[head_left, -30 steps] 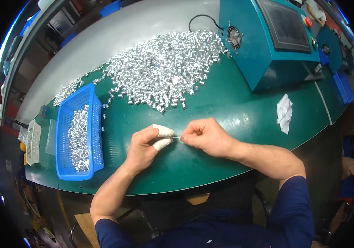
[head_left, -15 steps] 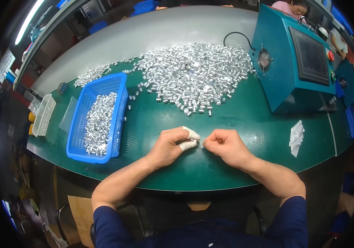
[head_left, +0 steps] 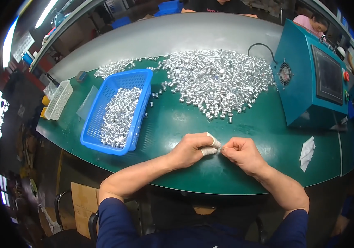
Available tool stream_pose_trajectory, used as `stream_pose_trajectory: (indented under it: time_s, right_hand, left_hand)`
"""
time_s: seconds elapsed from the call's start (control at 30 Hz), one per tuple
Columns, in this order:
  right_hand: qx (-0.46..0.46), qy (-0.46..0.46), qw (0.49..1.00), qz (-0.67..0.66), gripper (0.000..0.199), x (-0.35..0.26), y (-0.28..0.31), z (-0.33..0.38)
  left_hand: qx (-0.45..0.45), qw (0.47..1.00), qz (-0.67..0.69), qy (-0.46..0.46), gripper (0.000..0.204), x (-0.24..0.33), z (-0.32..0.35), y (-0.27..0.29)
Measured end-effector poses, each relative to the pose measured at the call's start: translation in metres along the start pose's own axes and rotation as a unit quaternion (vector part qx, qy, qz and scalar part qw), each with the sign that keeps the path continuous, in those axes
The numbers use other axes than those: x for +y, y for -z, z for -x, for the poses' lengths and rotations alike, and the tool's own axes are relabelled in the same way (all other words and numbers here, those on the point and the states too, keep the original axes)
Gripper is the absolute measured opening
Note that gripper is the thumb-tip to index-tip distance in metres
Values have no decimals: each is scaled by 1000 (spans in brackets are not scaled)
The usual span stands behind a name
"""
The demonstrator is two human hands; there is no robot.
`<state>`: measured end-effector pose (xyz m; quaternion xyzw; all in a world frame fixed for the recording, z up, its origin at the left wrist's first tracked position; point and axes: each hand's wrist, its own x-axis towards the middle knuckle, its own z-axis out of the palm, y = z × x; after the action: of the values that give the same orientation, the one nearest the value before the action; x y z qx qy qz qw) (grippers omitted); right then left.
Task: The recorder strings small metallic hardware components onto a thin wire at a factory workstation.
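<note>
My left hand [head_left: 193, 149] has white coverings on its thumb and forefinger, and those tips are pinched together. Close by on the right, the thumb and forefinger of my right hand [head_left: 243, 154] are pinched too. The two sets of fingertips almost meet above the green table [head_left: 177, 177]. Whatever lies in either pinch is too small and too covered by the fingers to name. Beyond my hands spreads a large heap of small shiny metal cylinders [head_left: 222, 82]. More such cylinders fill part of a blue perforated basket [head_left: 87, 134] to the left.
A teal machine [head_left: 299, 91] with a dark screen stands at the right. A crumpled white cloth [head_left: 307, 153] lies in front of it. Far left are a white tray [head_left: 59, 100] and a clear plastic bag [head_left: 87, 102]. Two other people are across the grey partition [head_left: 177, 35].
The view has shifted, so the table and basket sit farther right in the picture. Both hands keep their pinch, and the gap between their fingertips looks a little smaller.
</note>
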<state>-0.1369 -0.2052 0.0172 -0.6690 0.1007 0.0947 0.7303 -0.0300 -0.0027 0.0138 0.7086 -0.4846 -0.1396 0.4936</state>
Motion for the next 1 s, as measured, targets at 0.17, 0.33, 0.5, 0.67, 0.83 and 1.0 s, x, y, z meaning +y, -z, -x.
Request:
stream_pose_trajectory:
  time_s: [0.17, 0.33, 0.5, 0.67, 0.83, 1.0]
  right_hand:
    - [71, 258, 915, 300, 7, -4, -8, 8]
    - [88, 234, 927, 281, 8, -4, -10, 6]
    - [102, 342, 877, 322, 14, -8, -4, -3]
    - [135, 477, 775, 393, 23, -14, 13, -6]
    - [123, 497, 766, 388, 19, -9, 27, -6]
    - [27, 100, 993, 61, 24, -9, 18, -11]
  left_hand:
    - [-2, 998, 44, 49, 14, 3, -1, -3]
    - [0, 996, 58, 74, 14, 6, -4, -3]
    - [14, 964, 179, 195, 20, -3, -6, 4]
    - [36, 929, 271, 249, 19, -10, -6, 27]
    - [31, 931, 258, 256, 17, -3, -11, 29]
    - [64, 984, 71, 150, 16, 1, 0, 17]
